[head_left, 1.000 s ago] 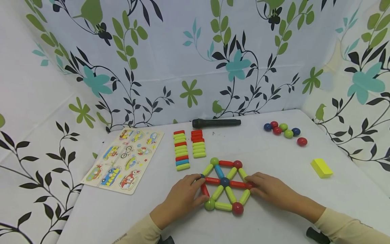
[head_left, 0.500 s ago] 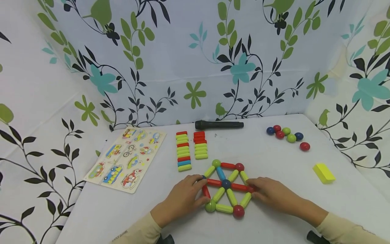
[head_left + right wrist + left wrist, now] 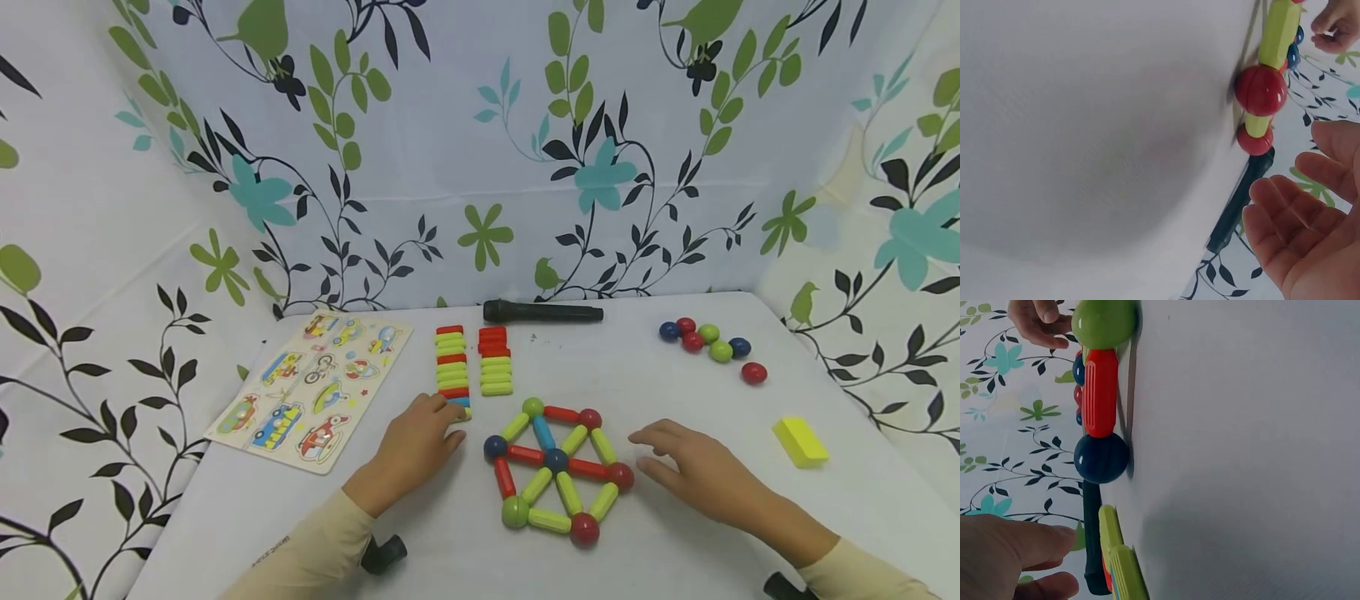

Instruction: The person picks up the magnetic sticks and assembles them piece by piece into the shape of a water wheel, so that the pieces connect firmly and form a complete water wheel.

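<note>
Hexagon of ridged sticks and balls (image 3: 556, 460) flat on the surface (image 3: 450, 550), between left grip (image 3: 420, 437) and right grip (image 3: 693, 467). Left loose-fingered over near end of longer stick column (image 3: 452, 360), hiding part of it; contact hard to tell. Right wide, relaxed, just beside red corner ball (image 3: 620, 477). Around: puzzle board (image 3: 311, 392), black microphone (image 3: 543, 312), loose balls (image 3: 721, 351), yellow block (image 3: 801, 442).

Your ball-and-rod hexagon (image 3: 556, 460): red, lime, navy, sky-blue. Loose rods (image 3: 452, 374): lime, red, blue. Curtain (image 3: 420, 142): leaf-and-flower print. Your sleeves (image 3: 311, 546): beige.
</note>
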`<state>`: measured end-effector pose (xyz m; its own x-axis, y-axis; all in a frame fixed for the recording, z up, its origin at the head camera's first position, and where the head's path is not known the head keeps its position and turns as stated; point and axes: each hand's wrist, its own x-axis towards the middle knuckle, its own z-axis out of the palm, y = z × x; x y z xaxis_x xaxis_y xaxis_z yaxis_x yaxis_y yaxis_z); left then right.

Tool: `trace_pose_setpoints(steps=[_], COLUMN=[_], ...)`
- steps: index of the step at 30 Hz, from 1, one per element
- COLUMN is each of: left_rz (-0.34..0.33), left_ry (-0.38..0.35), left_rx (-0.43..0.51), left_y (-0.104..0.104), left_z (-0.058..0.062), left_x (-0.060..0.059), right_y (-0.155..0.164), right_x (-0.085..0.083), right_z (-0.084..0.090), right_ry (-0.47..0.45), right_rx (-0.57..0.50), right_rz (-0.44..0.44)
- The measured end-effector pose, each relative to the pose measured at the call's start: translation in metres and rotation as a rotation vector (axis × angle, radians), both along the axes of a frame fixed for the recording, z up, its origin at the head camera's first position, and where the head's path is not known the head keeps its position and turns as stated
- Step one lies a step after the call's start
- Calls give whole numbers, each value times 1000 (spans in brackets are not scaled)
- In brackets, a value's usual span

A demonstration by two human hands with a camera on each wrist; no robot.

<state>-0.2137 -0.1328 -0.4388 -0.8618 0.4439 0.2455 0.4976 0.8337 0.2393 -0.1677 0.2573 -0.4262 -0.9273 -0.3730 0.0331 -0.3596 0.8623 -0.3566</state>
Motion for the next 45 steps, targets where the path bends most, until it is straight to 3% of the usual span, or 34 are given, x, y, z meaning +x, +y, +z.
trace_pose_setpoints(steps=[6, 12, 18, 22, 32, 45], left_rz=[-3, -67, -86, -70, -28, -18], left_ry=[10, -11, -75, -109, -101, -101], left_rx=[-60, -185, -359, -396, -413, -351], left_y=[3, 33, 53, 59, 67, 64], left_z=[2, 14, 8, 4, -4, -3], left_x=[-21, -54, -75, -80, -89, -77], right_y=[2, 0, -2, 0, 2, 2], right_x=[-1, -1, 3, 5, 3, 1], right_z=[7, 8, 6, 4, 3, 0], right_ry=[66, 62, 58, 39, -11, 12], right_rx=[7, -3, -13, -13, -40, -43], right_rz=[-4, -19, -41, -55, -60, -17])
